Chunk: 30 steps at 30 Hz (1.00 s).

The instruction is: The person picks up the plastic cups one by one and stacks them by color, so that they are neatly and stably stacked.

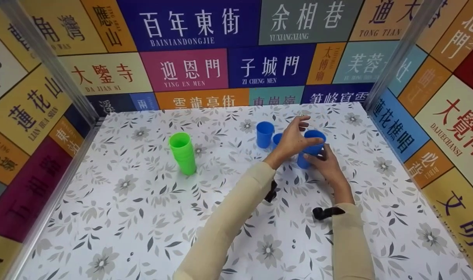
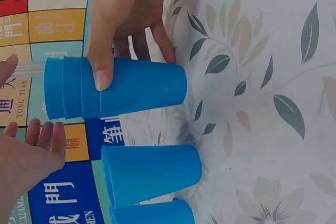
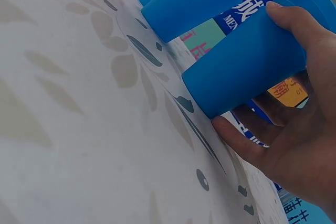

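Observation:
A nested stack of blue cups (image 2: pixel 142 87) stands upright at the right of the table, several rims showing one above another. My right hand (image 1: pixel 330 166) grips the stack from its right side, thumb across the front and fingers behind, as the right wrist view shows too. Over the top rim hovers my left hand (image 1: pixel 292 140), its thumb and fingers spread to either side of the mouth. Just left of the stack are two single blue cups, one farther left (image 1: pixel 264 135) and one nearer (image 1: pixel 277 140), partly hidden behind the left hand.
A stack of green cups (image 1: pixel 187 161) stands upright left of centre on the white floral tabletop (image 1: pixel 143 217). Panels with large printed characters (image 1: pixel 189 70) wall in the back and both sides. Black straps hang at both wrists.

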{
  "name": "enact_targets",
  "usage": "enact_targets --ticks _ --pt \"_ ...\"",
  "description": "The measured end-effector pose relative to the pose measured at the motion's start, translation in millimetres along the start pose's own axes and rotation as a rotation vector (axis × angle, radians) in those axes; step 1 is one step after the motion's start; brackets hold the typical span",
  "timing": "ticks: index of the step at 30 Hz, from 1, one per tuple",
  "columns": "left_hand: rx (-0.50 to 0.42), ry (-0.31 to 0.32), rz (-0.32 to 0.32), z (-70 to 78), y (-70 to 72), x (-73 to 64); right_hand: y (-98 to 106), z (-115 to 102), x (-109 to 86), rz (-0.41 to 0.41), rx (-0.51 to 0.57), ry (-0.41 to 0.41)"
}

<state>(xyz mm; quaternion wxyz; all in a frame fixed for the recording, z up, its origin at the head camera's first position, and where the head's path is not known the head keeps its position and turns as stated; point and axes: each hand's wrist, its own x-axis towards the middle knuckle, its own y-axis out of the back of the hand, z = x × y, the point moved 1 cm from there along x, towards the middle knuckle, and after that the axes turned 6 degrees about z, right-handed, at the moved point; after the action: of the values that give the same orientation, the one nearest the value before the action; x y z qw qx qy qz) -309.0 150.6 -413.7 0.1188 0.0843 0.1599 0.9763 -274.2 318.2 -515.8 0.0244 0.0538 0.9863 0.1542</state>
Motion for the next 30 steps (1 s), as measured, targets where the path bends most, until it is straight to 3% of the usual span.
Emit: enact_targets --ticks 7,16,24,30 --pt "-0.011 -0.015 0.028 -1.9 17.9 2.5 1 -3 -0.1 0.005 0.016 -0.018" --pt "-0.073 -0.031 0.136 -16.8 53.6 14.2 -2 -36 -20.9 -0.016 0.032 -0.051" --pt "-0.038 -0.017 0.222 -34.4 85.9 21.9 0 -18 -9.1 -0.002 0.036 -0.033" --pt "-0.027 0.003 0.258 -51.6 100.1 25.3 -1 -1 1.3 0.004 0.054 -0.019"
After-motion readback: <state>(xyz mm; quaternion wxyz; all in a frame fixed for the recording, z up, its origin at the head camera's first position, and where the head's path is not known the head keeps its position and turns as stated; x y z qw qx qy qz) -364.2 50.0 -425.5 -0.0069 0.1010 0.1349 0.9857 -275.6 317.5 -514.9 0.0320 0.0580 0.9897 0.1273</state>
